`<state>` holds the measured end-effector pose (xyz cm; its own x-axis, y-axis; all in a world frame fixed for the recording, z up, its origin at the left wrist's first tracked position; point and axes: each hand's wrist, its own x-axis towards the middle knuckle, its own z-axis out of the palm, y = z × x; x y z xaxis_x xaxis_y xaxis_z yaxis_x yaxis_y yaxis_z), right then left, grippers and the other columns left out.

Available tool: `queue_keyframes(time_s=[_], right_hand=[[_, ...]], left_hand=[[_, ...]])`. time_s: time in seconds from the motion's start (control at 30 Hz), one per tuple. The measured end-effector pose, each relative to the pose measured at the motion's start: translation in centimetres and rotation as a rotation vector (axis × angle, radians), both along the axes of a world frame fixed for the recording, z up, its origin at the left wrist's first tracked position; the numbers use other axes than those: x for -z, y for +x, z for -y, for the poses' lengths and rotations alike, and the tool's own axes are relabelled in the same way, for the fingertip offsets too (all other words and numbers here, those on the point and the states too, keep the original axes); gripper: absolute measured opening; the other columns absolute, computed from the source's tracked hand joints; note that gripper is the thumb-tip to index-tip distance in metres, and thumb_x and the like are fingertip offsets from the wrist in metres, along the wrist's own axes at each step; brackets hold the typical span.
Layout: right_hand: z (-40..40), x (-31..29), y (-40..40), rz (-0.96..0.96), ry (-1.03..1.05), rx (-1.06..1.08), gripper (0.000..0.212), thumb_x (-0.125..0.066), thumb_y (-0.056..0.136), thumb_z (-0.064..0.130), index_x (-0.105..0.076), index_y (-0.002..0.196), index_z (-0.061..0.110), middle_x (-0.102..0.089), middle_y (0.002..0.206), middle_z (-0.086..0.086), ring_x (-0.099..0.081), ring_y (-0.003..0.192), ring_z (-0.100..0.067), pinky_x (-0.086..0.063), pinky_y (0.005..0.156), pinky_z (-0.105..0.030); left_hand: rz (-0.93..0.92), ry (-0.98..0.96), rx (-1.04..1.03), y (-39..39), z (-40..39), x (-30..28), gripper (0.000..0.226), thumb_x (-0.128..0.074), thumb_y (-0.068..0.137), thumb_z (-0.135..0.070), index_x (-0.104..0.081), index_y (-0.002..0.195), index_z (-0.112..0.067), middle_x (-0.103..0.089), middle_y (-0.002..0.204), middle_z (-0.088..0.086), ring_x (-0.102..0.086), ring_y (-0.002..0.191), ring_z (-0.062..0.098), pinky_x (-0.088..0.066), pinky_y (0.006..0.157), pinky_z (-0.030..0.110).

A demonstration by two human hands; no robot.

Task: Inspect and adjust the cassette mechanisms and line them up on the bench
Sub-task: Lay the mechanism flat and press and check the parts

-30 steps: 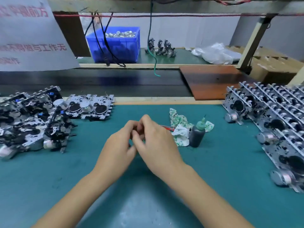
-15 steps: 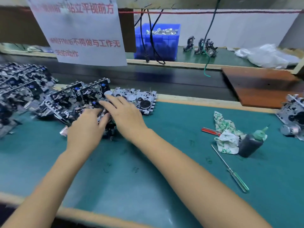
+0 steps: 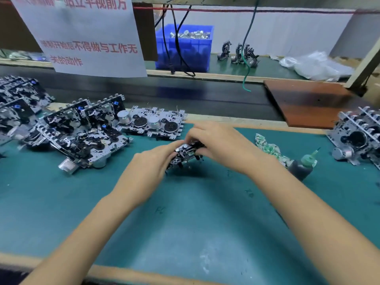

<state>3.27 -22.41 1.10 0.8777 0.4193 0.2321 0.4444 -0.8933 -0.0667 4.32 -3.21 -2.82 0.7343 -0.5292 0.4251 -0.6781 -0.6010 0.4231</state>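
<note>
Both hands hold one cassette mechanism (image 3: pixel 186 154) just above the green bench mat (image 3: pixel 185 223), mid-bench. My left hand (image 3: pixel 151 167) grips its near left end. My right hand (image 3: pixel 218 144) curls over its far right side, covering much of it. A pile of several more mechanisms (image 3: pixel 82 130) lies to the left, with one flat mechanism (image 3: pixel 153 123) at the mat's back edge. A row of upright mechanisms (image 3: pixel 357 138) stands at the right.
A dark oil bottle with a green tip (image 3: pixel 302 165) and a crumpled rag (image 3: pixel 269 148) sit right of my hands. Behind the bench lie a dark conveyor (image 3: pixel 185 95), a brown board (image 3: pixel 304 101), a blue parts bin (image 3: pixel 184 47) and a hanging paper sign (image 3: pixel 86 36).
My hands reached into the left pile, then came back to mid-bench holding one mechanism. The view swung left, then slightly back right.
</note>
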Motion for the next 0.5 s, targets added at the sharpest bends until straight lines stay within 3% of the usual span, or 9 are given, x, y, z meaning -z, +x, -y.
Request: queue_keyframes(time_s=[0.07, 0.17, 0.23, 0.3, 0.4, 0.5], right_hand=[[2.3, 0.8, -2.7, 0.019, 0.041, 0.108, 0.026, -0.070, 0.081, 0.010, -0.060, 0.105, 0.011, -0.058, 0.103, -0.003, -0.050, 0.100, -0.023, -0.043, 0.080, -0.037], [4.6, 3.1, -6.9, 0.137, 0.062, 0.222, 0.026, -0.079, 0.070, 0.005, -0.062, 0.090, 0.006, -0.058, 0.087, -0.007, -0.054, 0.083, -0.028, -0.044, 0.070, -0.038], [5.4, 4.6, -9.5, 0.237, 0.038, 0.233, 0.019, -0.077, 0.071, 0.005, -0.062, 0.082, 0.005, -0.057, 0.080, -0.007, -0.055, 0.074, -0.029, -0.046, 0.065, -0.037], [6.2, 5.9, -11.4, 0.331, 0.006, 0.191, 0.004, -0.063, 0.082, 0.006, -0.062, 0.078, 0.006, -0.055, 0.076, -0.006, -0.053, 0.070, -0.028, -0.045, 0.062, -0.036], [6.9, 7.3, -13.0, 0.346, 0.012, 0.169, 0.009, -0.061, 0.084, 0.003, -0.065, 0.081, 0.010, -0.058, 0.077, -0.003, -0.054, 0.070, -0.025, -0.046, 0.062, -0.034], [7.3, 7.8, -13.3, 0.303, 0.024, 0.138, 0.006, -0.072, 0.079, 0.012, -0.068, 0.083, 0.014, -0.062, 0.081, 0.002, -0.057, 0.074, -0.021, -0.040, 0.071, -0.026]], left_hand=[[0.093, 0.094, 0.093, -0.6, 2.3, 0.3, 0.040, -0.041, 0.100, -0.023, -0.049, 0.138, -0.030, -0.063, 0.125, -0.005, -0.067, 0.085, 0.033, -0.053, 0.066, 0.042], [0.411, 0.245, 0.193, -1.1, 4.8, 1.3, 0.047, -0.054, 0.086, -0.004, -0.061, 0.128, -0.024, -0.069, 0.114, -0.003, -0.068, 0.074, 0.024, -0.052, 0.046, 0.032], [0.611, 0.212, 0.289, -1.4, 5.9, 2.6, 0.038, -0.060, 0.089, -0.012, -0.064, 0.125, -0.026, -0.068, 0.116, 0.000, -0.067, 0.090, 0.023, -0.054, 0.062, 0.031], [0.623, 0.137, 0.389, -1.7, 6.4, 3.8, 0.038, -0.055, 0.095, -0.032, -0.057, 0.132, -0.028, -0.060, 0.130, 0.006, -0.059, 0.113, 0.026, -0.047, 0.090, 0.034], [0.271, 0.076, 0.399, -2.0, 6.6, 4.8, 0.086, -0.063, 0.080, -0.059, -0.019, 0.149, -0.031, -0.028, 0.154, 0.001, -0.028, 0.141, 0.020, -0.024, 0.113, 0.032], [-0.340, -0.023, 0.381, -2.3, 7.0, 5.5, 0.123, -0.082, 0.064, -0.049, 0.012, 0.143, -0.052, -0.010, 0.150, -0.030, -0.017, 0.139, -0.008, -0.015, 0.110, 0.010]])
